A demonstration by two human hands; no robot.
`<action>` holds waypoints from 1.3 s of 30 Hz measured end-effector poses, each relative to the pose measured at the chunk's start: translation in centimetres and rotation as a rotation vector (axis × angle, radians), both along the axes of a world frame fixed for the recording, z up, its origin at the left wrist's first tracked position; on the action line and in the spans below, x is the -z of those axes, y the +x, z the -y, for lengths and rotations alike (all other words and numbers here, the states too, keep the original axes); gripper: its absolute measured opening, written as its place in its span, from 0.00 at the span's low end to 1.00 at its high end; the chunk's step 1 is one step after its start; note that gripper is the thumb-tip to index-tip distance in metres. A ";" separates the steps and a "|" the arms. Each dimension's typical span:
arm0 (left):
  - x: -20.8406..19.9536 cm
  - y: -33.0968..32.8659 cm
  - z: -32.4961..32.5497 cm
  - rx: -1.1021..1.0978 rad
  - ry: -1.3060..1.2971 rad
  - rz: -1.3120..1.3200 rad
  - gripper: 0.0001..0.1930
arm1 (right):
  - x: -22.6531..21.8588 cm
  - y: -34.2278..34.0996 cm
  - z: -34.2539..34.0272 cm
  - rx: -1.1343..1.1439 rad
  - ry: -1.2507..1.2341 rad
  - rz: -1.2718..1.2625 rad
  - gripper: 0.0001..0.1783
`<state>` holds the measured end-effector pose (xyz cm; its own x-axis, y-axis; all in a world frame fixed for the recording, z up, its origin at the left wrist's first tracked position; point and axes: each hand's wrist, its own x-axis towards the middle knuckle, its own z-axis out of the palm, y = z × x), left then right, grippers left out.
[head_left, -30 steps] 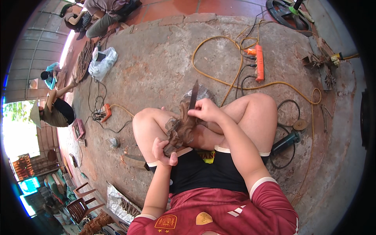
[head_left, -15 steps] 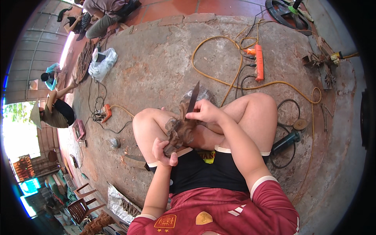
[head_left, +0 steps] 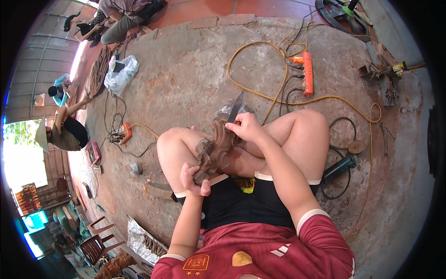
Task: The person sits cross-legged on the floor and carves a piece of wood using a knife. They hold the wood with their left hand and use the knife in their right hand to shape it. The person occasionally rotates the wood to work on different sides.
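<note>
The carved wooden piece [head_left: 216,149] lies across the person's lap, propped between the bare knees, with its long axis running from about seven o'clock near the body up to one o'clock, away toward the concrete floor [head_left: 186,79]. The left hand [head_left: 194,179] is clenched around the lower, near end of the carving, thumb over the top, bracing it against the thigh. The right hand [head_left: 246,128] sits at the upper end, wrapped around the handle of a chisel [head_left: 234,108] whose dark blade points out toward twelve o'clock, just past the top edge of the wood. So the uncut length of the carving lies at seven o'clock from the right hand, and that hand is the nearer one to the tool's edge. Off at two o'clock an orange power strip [head_left: 307,73] and a looping yellow cable [head_left: 260,93] rest on the floor; an angle grinder [head_left: 339,168] lies at four o'clock beside the right knee. As for containers, a white plastic bag [head_left: 120,74] sits at ten o'clock, its contents not clear. Other people sit working at the far left and top.
</note>
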<state>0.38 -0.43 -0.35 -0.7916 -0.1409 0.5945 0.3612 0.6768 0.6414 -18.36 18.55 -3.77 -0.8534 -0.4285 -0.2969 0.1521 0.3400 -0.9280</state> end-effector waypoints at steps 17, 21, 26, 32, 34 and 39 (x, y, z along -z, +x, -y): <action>-0.2 -0.1 -0.3 -0.026 0.010 0.003 0.26 | 0.2 0.4 0.0 -0.075 0.014 0.008 0.18; -0.3 -0.3 -0.4 -0.024 0.020 -0.002 0.26 | 0.6 0.1 -0.2 -0.103 -0.052 0.037 0.18; 0.0 -0.1 -0.2 -0.026 0.011 -0.003 0.26 | -0.1 0.2 0.0 -0.072 -0.047 0.031 0.13; 0.1 -0.2 -0.2 -0.030 0.025 -0.010 0.26 | 0.5 0.9 0.0 -0.246 -0.264 0.075 0.19; 0.1 -0.2 -0.2 -0.033 0.029 -0.011 0.27 | 0.8 0.3 0.0 -0.101 -0.020 -0.011 0.16; 0.0 -0.2 -0.2 -0.058 0.029 -0.008 0.24 | -0.1 0.4 -0.4 -0.112 -0.165 0.064 0.18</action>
